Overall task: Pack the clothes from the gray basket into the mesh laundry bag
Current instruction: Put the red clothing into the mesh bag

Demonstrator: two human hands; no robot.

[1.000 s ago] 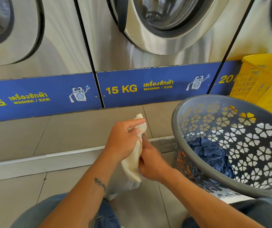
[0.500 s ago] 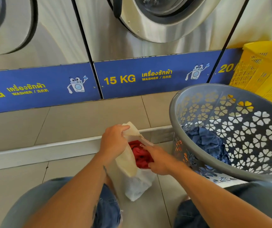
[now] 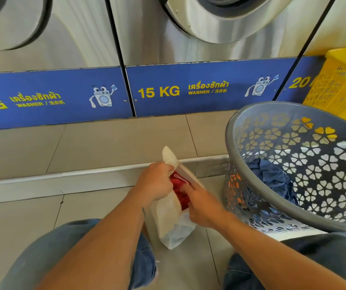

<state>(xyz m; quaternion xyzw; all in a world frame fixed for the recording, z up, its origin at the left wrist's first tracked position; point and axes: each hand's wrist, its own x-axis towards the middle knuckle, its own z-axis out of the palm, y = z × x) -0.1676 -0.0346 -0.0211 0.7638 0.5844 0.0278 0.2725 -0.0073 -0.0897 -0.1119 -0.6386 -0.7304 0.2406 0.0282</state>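
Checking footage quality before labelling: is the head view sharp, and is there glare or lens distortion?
Head view: mesh laundry bag and both hands sharp; wide-angle bending curves the blue washer panels; soft glare streaks the steel washer fronts; daylight is even, shadows faint.

My left hand (image 3: 156, 183) pinches the mesh laundry bag (image 3: 169, 214) rim; at 3 o'clock, my right hand (image 3: 202, 206) pushes fingers inside.
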